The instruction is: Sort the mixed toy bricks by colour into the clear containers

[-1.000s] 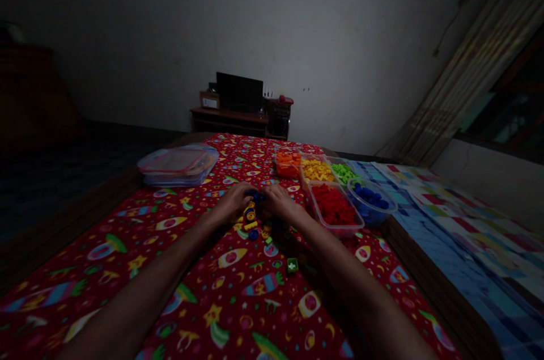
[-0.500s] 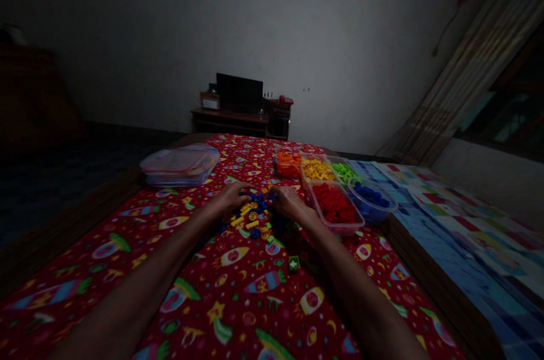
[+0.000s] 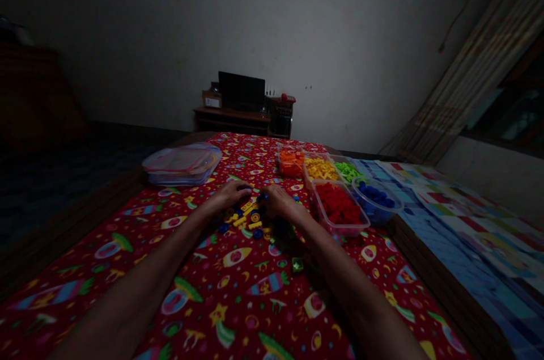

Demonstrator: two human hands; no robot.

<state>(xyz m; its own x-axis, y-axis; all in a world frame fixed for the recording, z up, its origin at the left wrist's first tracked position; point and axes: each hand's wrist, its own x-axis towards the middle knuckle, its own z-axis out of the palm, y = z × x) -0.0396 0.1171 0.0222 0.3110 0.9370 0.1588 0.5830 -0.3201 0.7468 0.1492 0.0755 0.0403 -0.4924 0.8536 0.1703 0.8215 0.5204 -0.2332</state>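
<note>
- Clear plastic tubs held sorted bricks: the red tub (image 3: 339, 207) nearest, the orange tub (image 3: 291, 161), yellow tub (image 3: 319, 169) and green tub (image 3: 347, 170) beyond it, and a round blue bowl (image 3: 376, 198) just to its right.
- Left of the red tub, the left hand (image 3: 229, 194) and right hand (image 3: 278, 201) lay loosely curled on the brick pile (image 3: 250, 218). Whether the fingers gripped a piece could not be told in the dim light.
- The small, knobbly yellow and blue bricks lay on the rocket-print worktop (image 3: 238, 303), with flat stacked lids (image 3: 182, 162) well left of the red tub.
</note>
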